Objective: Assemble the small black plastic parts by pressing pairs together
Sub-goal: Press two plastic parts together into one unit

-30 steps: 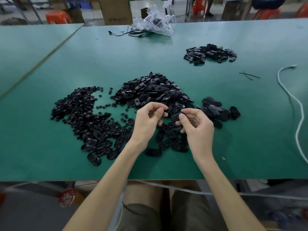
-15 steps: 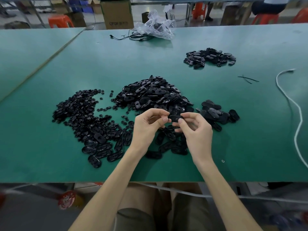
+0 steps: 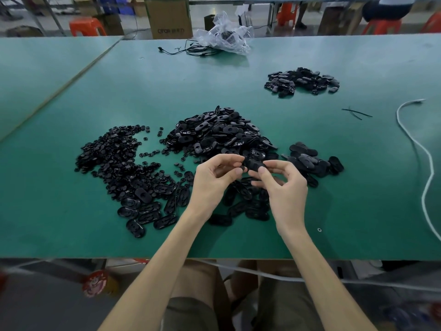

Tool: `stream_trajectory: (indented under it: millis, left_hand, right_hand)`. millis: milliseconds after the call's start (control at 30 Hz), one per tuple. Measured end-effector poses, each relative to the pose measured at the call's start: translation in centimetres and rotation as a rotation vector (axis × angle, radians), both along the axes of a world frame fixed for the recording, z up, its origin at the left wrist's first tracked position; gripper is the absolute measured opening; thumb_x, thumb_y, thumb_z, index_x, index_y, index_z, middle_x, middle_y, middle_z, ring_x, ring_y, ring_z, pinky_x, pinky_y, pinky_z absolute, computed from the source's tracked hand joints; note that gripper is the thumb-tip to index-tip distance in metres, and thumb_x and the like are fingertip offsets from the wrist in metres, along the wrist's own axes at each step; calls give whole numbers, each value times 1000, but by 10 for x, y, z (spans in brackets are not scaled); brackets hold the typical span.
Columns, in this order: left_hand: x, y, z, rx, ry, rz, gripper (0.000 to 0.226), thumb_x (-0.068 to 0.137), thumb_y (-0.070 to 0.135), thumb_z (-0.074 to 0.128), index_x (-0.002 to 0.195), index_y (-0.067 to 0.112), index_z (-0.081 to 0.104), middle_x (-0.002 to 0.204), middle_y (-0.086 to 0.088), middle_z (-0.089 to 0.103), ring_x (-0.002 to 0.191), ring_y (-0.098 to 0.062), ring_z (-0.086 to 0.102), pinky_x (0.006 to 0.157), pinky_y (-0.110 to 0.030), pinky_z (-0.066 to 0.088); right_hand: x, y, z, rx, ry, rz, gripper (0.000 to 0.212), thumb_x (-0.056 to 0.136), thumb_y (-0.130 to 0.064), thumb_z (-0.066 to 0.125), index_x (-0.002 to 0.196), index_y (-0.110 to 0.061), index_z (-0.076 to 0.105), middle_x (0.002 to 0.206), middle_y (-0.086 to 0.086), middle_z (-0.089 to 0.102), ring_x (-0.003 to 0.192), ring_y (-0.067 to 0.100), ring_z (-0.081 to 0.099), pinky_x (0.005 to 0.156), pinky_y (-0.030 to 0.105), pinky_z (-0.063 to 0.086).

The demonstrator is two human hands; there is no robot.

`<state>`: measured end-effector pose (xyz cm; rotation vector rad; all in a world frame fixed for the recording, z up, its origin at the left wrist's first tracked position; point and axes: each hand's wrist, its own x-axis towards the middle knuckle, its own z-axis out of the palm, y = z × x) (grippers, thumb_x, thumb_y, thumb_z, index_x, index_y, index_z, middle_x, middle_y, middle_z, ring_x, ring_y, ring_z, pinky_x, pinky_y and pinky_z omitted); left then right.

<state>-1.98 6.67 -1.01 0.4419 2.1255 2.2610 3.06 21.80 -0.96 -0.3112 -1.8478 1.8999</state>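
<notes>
So the right hand (image 3: 286, 187) was pinching the black oval part (image 3: 254, 164) just above the middle pile (image 3: 219, 132), long axis running left-right. The left hand (image 3: 212, 180) pinched its near end, maybe pressing in a small insert, too tiny to tell.

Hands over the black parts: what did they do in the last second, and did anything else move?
The left hand moved its fingertips rightward to the black part pinched by the right hand; both now pinch it. The piles and green table stayed as they were.
</notes>
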Motion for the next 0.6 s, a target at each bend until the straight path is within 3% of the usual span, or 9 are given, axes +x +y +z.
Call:
stream_trajectory:
  millis: [167,400,600]
  left_hand:
    - [-1,-1,1,-4,21,-17,23,91,-2,75,111,9,76,105,-2,78,99,-20,76,87,-27,59]
    - [0,1,-1,-48,51,-2,18,91,0,76,100,16,77,96,-1,78,84,-13,72,81,-25,58]
    - [1,1,-2,-8,6,29,16,89,0,79,99,11,75,94,2,78,87,-14,75,80,-24,58]
  right_hand:
    - [-1,0,0,6,5,14,8,98,-3,70,104,-8,69,95,8,74,84,20,80,67,28,63]
    - [0,-2,0,-9,-3,38,9,95,-2,73,101,-8,69,89,4,76,84,20,80,65,25,62]
    - [1,-2,1,-30,-7,58,8,95,0,73,99,-5,70,88,9,78,85,22,80,67,28,63]
